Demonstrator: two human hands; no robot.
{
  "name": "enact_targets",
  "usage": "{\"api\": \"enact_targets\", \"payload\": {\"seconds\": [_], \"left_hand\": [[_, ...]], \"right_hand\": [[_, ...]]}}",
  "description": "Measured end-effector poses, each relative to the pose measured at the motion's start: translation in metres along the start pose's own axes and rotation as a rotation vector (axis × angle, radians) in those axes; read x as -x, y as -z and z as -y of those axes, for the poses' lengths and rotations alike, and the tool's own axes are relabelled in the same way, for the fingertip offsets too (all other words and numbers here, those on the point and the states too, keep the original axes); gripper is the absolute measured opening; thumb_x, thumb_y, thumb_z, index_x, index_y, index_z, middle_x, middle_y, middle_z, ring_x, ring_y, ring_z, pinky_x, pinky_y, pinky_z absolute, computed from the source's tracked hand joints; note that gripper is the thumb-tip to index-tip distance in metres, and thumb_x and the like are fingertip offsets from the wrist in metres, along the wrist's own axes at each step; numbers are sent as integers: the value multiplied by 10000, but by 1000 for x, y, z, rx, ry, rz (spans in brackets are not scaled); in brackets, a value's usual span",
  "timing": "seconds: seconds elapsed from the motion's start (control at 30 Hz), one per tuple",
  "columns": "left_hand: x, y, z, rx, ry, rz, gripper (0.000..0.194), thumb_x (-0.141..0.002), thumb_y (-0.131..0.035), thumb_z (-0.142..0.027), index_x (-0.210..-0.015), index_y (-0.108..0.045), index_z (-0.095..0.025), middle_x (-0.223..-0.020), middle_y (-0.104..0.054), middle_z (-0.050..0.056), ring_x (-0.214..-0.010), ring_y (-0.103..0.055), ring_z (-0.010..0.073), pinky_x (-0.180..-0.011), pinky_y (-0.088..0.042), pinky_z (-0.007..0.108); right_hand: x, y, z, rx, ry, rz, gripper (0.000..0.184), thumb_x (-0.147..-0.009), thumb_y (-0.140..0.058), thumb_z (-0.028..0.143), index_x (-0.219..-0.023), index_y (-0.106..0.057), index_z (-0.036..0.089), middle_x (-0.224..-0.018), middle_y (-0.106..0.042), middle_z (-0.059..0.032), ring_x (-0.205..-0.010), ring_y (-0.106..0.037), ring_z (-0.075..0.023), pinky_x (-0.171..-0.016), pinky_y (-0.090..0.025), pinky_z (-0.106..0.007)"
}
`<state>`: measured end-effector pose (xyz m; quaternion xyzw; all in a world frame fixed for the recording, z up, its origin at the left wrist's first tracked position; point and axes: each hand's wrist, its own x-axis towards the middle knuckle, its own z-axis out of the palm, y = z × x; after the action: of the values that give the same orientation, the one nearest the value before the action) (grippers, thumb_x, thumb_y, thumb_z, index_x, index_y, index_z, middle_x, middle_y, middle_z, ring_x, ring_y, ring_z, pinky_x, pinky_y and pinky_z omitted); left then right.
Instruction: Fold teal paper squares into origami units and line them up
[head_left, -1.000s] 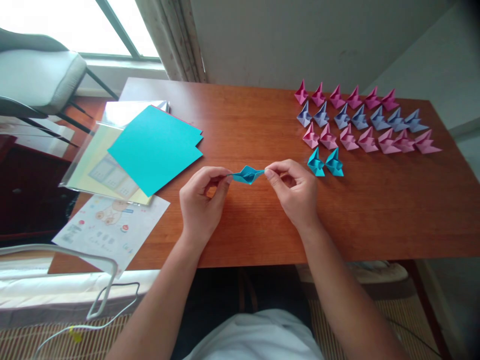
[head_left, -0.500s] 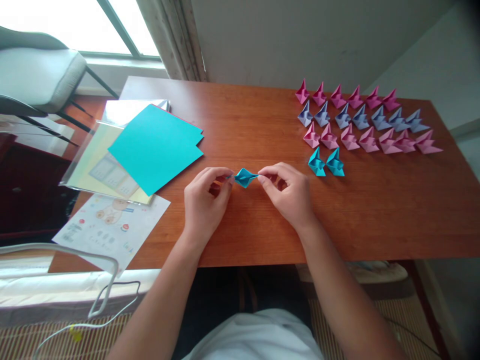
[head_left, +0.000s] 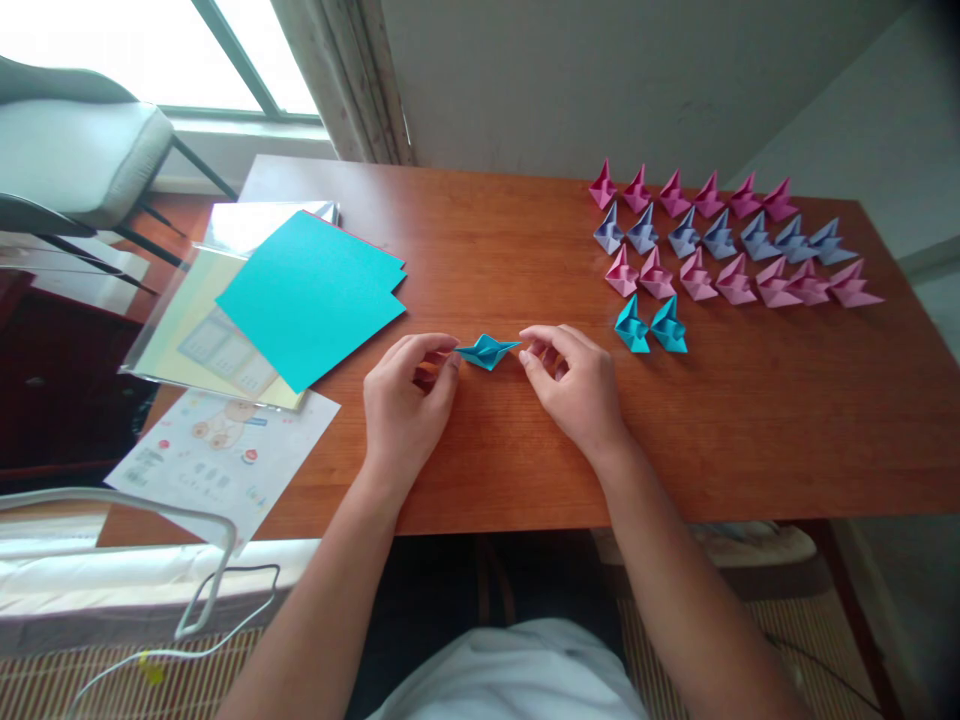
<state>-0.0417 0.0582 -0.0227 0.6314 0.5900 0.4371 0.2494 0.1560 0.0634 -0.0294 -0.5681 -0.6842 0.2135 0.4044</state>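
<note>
A blue origami boat (head_left: pixel 488 352) with a raised middle and two pointed ends lies in front of me on the wooden table. The fingertips of my left hand (head_left: pixel 409 395) are closed at its left point. My right hand (head_left: pixel 576 378) is beside the right point, with thumb and index finger slightly apart and nothing between them. Two blue folded pieces of similar paper, one of them a blue origami piece (head_left: pixel 631 325), stand to the right of my right hand.
Rows of dark pink origami (head_left: pixel 673 195), lilac origami (head_left: pixel 684 232) and light pink origami (head_left: pixel 697 275) stand at the back right. On the left lie blue paper sheets (head_left: pixel 311 295), a plastic packet (head_left: pixel 172 310) and a printed sheet (head_left: pixel 225 460). A chair (head_left: pixel 82 150) stands beyond.
Both hands have moved slightly outward. My right fingers have parted from the boat's right point, and both of its long points now show more fully.
</note>
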Motion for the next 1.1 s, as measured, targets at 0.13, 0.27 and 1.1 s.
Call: {"api": "enact_targets", "payload": {"seconds": [0.13,0.27,1.1], "left_hand": [[0,0,-1,9,4,-14,115,-896,-667,-220,-996,-716,-199,-988,-739,35,-844,-701,151,-659,-538,233],[0,0,-1,17,15,-14,120,-899,-670,-227,-1007,-712,-197,-1010,-733,36,-830,-695,142,-645,-529,227],[-2,3,1,57,86,-6,157,-893,-676,-307,-1013,-728,-220,-1013,-740,37,-826,-700,154,-665,-540,245]], "right_hand": [[0,-1,-2,7,-11,5,190,-897,-636,138,-1054,-721,202,-889,-714,-28,-727,-615,-156,-695,-504,-307],[-1,-2,-2,16,-17,12,173,-900,-638,148,-1040,-722,205,-881,-714,-29,-718,-612,-158,-694,-502,-309],[26,73,2,264,-34,-418,141,-962,-628,329,-886,-716,251,-850,-724,-43,-723,-632,-189,-688,-516,-347]]}}
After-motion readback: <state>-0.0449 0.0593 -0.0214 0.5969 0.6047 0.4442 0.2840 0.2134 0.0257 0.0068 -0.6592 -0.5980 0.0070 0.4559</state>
